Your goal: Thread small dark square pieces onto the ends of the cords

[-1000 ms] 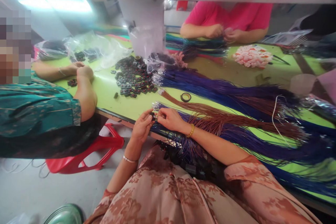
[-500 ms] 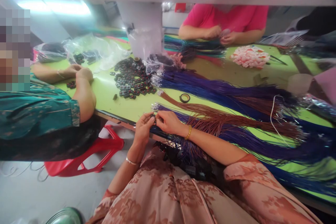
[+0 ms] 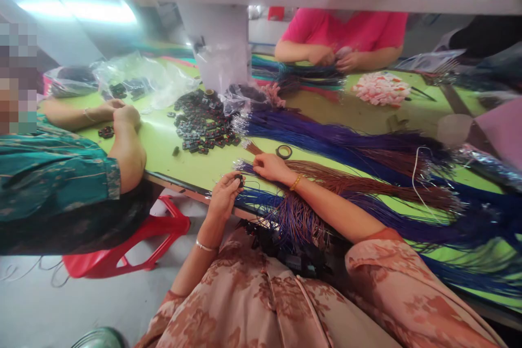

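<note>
Near the table's front edge, my left hand [image 3: 224,193] pinches a small black connector [image 3: 240,180] between thumb and fingers. My right hand [image 3: 272,167] is to its right, over the tips of the brown wire bundle [image 3: 310,169], with its fingers closed; what they hold, if anything, is too small to make out. Purple and blue wires [image 3: 261,196] lie under and beside my right wrist. Wires with black connectors [image 3: 293,255] hang at my lap. A pile of black connectors [image 3: 202,122] lies beyond my hands.
A roll of black tape [image 3: 284,151] sits behind my right hand. More purple wires [image 3: 326,130] stretch rightward. One person works at the left by a red stool [image 3: 126,244], another across the table [image 3: 285,99]. A shelf [image 3: 367,2] spans above.
My right hand has left the connector and moved right and up to the brown wire tips. My left hand still holds the connector. The view has shifted slightly.
</note>
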### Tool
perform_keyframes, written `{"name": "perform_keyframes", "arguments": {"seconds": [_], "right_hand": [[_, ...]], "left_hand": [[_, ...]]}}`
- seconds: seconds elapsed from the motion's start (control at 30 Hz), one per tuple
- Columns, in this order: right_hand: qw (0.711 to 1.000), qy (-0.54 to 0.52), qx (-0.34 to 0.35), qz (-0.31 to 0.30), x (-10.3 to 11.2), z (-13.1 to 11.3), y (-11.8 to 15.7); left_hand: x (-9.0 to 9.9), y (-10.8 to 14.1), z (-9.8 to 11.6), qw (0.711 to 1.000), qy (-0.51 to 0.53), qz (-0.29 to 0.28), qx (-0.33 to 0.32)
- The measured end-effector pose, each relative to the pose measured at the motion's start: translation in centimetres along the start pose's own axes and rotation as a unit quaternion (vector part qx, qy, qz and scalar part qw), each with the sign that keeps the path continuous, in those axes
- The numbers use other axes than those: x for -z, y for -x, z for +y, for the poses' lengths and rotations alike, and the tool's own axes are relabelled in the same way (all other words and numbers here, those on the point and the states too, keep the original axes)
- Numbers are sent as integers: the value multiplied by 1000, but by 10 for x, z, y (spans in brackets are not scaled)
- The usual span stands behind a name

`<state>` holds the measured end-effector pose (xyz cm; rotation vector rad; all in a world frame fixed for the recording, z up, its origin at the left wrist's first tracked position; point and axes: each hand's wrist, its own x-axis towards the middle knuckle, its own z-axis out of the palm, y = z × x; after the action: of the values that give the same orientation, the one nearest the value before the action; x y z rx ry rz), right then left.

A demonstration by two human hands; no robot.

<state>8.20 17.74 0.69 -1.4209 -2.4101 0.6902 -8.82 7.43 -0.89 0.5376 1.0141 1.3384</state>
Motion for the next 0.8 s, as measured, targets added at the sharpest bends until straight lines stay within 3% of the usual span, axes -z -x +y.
{"name": "perform_keyframes", "arguments": {"seconds": [0.23, 0.53, 0.8], "right_hand": [[998, -43, 13, 49, 2, -2, 4], [974, -210, 75, 40, -1, -31, 15], [984, -167, 54, 36, -12, -30, 32]], "left_hand": [[4, -4, -6, 1000, 17, 0, 7], [-3, -4, -6, 999, 38, -7, -2], [-1, -8, -11, 999, 47, -17, 4]]}}
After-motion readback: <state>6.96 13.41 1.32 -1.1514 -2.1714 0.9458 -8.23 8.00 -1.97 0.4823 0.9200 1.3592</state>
